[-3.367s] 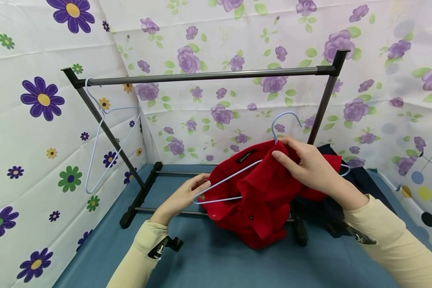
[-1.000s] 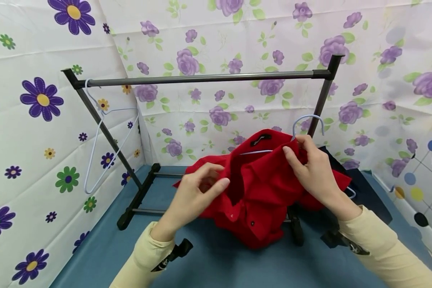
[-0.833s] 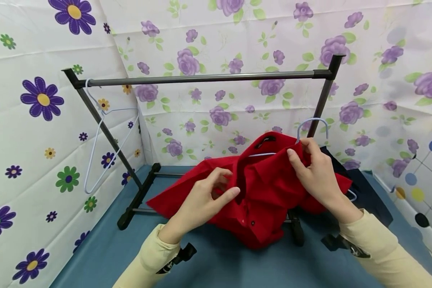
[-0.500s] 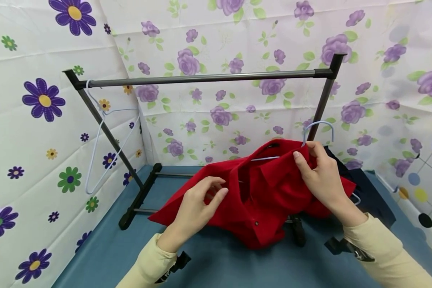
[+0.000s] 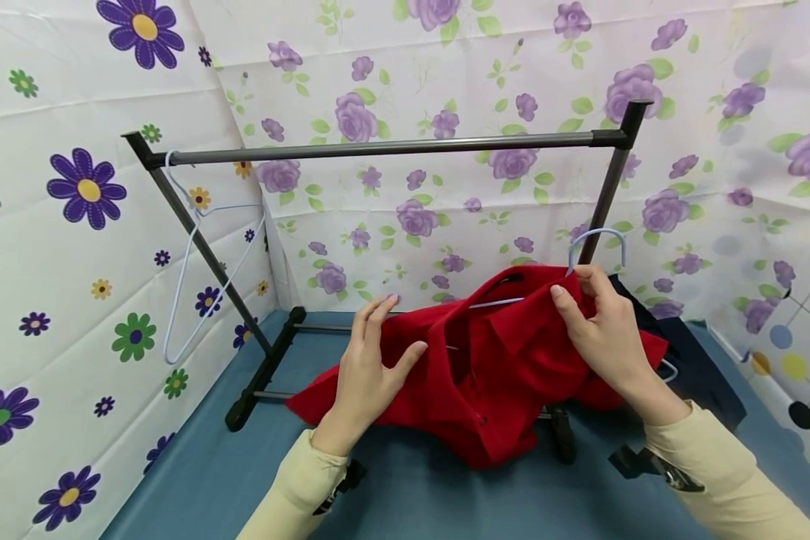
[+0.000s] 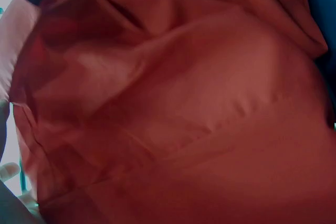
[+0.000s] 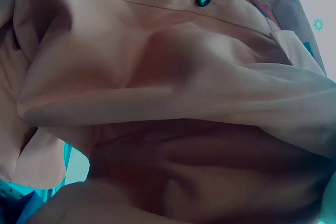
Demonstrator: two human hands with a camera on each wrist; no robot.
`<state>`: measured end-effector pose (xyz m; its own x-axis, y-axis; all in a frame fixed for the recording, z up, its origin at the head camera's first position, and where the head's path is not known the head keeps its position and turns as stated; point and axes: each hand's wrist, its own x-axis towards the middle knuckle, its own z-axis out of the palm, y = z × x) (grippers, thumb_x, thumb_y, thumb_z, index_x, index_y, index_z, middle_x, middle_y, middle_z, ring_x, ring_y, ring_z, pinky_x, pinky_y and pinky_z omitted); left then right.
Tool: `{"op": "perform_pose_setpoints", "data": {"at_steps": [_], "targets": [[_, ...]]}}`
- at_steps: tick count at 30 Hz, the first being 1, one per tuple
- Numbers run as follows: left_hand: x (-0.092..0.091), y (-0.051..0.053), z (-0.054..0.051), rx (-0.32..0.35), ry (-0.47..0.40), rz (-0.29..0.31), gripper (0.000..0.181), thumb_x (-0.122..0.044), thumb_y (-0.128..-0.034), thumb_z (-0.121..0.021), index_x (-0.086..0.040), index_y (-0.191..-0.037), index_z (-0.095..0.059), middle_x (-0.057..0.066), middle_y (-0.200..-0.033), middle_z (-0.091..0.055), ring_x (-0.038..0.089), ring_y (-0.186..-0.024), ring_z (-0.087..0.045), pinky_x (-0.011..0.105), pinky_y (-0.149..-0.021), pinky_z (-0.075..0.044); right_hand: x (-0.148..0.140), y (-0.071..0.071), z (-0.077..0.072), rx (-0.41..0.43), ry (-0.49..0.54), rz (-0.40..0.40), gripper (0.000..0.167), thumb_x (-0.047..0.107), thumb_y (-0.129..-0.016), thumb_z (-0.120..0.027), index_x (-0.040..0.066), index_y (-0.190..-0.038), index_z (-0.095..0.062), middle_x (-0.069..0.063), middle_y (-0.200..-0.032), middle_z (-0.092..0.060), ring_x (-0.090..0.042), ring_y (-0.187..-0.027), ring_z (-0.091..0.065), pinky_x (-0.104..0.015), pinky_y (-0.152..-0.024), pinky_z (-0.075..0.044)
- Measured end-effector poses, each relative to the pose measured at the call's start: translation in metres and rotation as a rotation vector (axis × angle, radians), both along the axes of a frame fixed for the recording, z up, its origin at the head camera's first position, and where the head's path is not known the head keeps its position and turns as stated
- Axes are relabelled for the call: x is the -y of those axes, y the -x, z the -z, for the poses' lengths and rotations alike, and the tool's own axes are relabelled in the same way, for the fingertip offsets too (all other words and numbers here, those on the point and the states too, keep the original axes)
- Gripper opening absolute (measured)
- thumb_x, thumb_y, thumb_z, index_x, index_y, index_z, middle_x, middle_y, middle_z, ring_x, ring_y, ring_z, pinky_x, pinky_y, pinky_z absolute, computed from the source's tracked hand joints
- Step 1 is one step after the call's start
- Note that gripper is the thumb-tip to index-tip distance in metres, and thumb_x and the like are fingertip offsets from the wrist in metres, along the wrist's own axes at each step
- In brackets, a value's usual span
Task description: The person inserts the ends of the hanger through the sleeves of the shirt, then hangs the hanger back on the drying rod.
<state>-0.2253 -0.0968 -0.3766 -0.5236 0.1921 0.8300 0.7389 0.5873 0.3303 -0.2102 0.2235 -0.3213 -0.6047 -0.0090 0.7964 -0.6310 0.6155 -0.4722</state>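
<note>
A red shirt hangs on a pale blue hanger whose hook sticks up above the collar. My right hand pinches the collar together with the hanger just below the hook. My left hand is beside the shirt's left shoulder, thumb and fingers spread, the cloth behind them. The hanger's left end is hidden inside the shirt. Red cloth fills most of the left wrist view, with fingertips at its left edge. In the right wrist view the shirt front shows dark buttons.
A dark metal clothes rack stands behind on the blue tabletop. Another pale blue hanger hangs at its left end. Dark navy cloth lies at the right. Flowered sheets rise behind and at the left.
My left hand has let go of the hanger's left end, which is now inside the shirt. The left shoulder has spread leftward, my left fingers have straightened, and my right hand has shifted right and slightly down.
</note>
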Motion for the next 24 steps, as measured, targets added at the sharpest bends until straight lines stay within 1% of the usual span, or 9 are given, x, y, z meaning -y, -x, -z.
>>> {"op": "perform_pose_setpoints", "data": {"at_steps": [2,4,6,9,13,15,18,21,24], "targets": [[0.002,0.006,0.002,-0.017,0.035,-0.005,0.069,-0.047,-0.0925,-0.071,-0.013,-0.147,-0.045,0.013,-0.130,-0.057,0.021,-0.078,-0.062,0.033,-0.059,-0.055,-0.001,0.000,0.001,-0.011,-0.011,-0.008,0.026,0.010,-0.098,-0.063,-0.003,-0.120,-0.057,-0.016,-0.098,-0.071,0.004,-0.077,-0.056,-0.009,-0.067,-0.044],[0.005,0.011,0.004,-0.057,0.065,0.007,0.065,-0.037,-0.0882,-0.079,-0.011,-0.141,-0.052,0.011,-0.114,-0.062,0.017,-0.065,-0.058,0.029,-0.053,-0.051,-0.001,0.000,0.001,-0.024,-0.032,-0.017,0.026,0.010,-0.098,-0.064,-0.002,-0.120,-0.058,-0.015,-0.097,-0.071,0.000,-0.073,-0.055,-0.011,-0.065,-0.044],[0.010,0.014,0.005,-0.105,0.105,0.026,0.056,-0.030,-0.0844,-0.084,-0.009,-0.131,-0.060,0.009,-0.102,-0.064,0.015,-0.062,-0.058,0.027,-0.053,-0.051,-0.001,-0.001,0.001,-0.041,-0.059,-0.025,0.027,0.009,-0.097,-0.064,-0.003,-0.120,-0.057,-0.014,-0.095,-0.071,-0.004,-0.067,-0.053,-0.012,-0.062,-0.044],[0.018,0.015,0.002,-0.167,0.170,0.059,0.040,-0.027,-0.0831,-0.085,-0.009,-0.114,-0.067,0.006,-0.093,-0.065,0.015,-0.067,-0.064,0.028,-0.060,-0.057,-0.001,-0.002,0.002,-0.061,-0.089,-0.033,0.031,0.006,-0.094,-0.065,-0.004,-0.122,-0.057,-0.015,-0.095,-0.072,-0.010,-0.066,-0.057,-0.008,-0.066,-0.045],[0.026,0.016,-0.012,-0.215,0.276,0.113,0.027,-0.028,-0.0840,-0.084,-0.010,-0.100,-0.072,0.004,-0.087,-0.067,0.013,-0.068,-0.066,0.028,-0.063,-0.058,-0.002,-0.004,0.001,-0.079,-0.104,-0.033,0.034,0.004,-0.091,-0.067,-0.005,-0.123,-0.059,-0.019,-0.101,-0.073,-0.021,-0.072,-0.065,-0.004,-0.076,-0.043],[0.028,0.015,-0.020,-0.237,0.327,0.132,0.024,-0.027,-0.0824,-0.085,-0.011,-0.096,-0.073,0.003,-0.082,-0.067,0.012,-0.065,-0.065,0.026,-0.062,-0.057,-0.002,-0.004,0.000,-0.085,-0.112,-0.032,0.034,0.004,-0.091,-0.067,-0.005,-0.123,-0.059,-0.019,-0.101,-0.073,-0.022,-0.071,-0.063,-0.004,-0.076,-0.043],[0.029,0.012,-0.032,-0.264,0.382,0.152,0.021,-0.023,-0.0792,-0.087,-0.011,-0.091,-0.076,0.003,-0.077,-0.067,0.011,-0.061,-0.063,0.025,-0.061,-0.056,-0.003,-0.006,-0.002,-0.075,-0.106,-0.033,0.034,0.005,-0.091,-0.068,-0.004,-0.123,-0.061,-0.021,-0.104,-0.073,-0.027,-0.076,-0.067,-0.003,-0.079,-0.042],[0.029,0.011,-0.044,-0.302,0.397,0.161,0.018,-0.021,-0.0791,-0.087,-0.010,-0.089,-0.077,0.003,-0.074,-0.065,0.012,-0.058,-0.061,0.024,-0.060,-0.056,-0.002,-0.007,-0.003,-0.048,-0.088,-0.036,0.034,0.006,-0.092,-0.069,-0.003,-0.123,-0.061,-0.022,-0.109,-0.072,-0.035,-0.087,-0.070,-0.003,-0.083,-0.040],[0.028,0.011,-0.054,-0.331,0.376,0.164,0.015,-0.021,-0.0824,-0.085,-0.010,-0.090,-0.077,0.003,-0.075,-0.066,0.013,-0.059,-0.064,0.025,-0.059,-0.056,-0.002,-0.008,-0.003,-0.025,-0.069,-0.038,0.033,0.007,-0.093,-0.068,-0.003,-0.124,-0.061,-0.024,-0.112,-0.071,-0.040,-0.096,-0.070,-0.003,-0.085,-0.039]]}}
